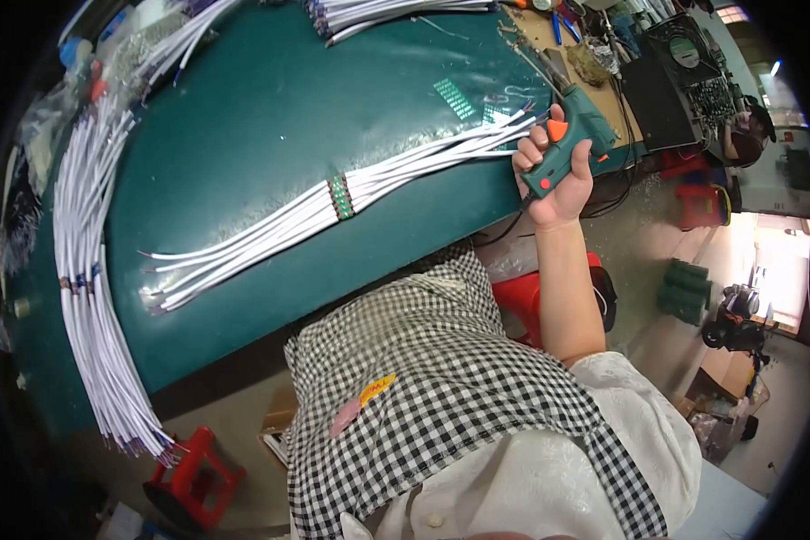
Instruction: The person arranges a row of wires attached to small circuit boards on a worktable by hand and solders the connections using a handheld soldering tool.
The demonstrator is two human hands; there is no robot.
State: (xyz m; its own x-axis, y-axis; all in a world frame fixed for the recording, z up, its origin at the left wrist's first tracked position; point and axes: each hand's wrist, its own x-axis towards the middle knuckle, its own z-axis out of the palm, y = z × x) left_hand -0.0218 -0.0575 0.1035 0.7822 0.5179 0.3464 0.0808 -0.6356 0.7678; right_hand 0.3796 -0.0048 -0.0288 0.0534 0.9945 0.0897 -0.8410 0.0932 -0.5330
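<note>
My right hand (560, 191), raised at the table's right edge, is closed around the handle of a green corded soldering gun (590, 124) with an orange trigger and a red button. Its thin tip points up and away over the table. Just left of that hand end several white cables (423, 162), laid in a row across the table. Midway along them, a strip of small green circuit boards (340, 198) joins the cables. Bare coloured wire ends show at both ends. My left hand is out of sight.
The green table (243, 117) carries a thick white cable bundle (85, 225) hanging over its left edge, another bundle (387, 16) at the back and a loose green board panel (453, 99). Red stools (209, 477) stand below. A black fan box (675, 63) sits at right; a person (749, 135) is beyond.
</note>
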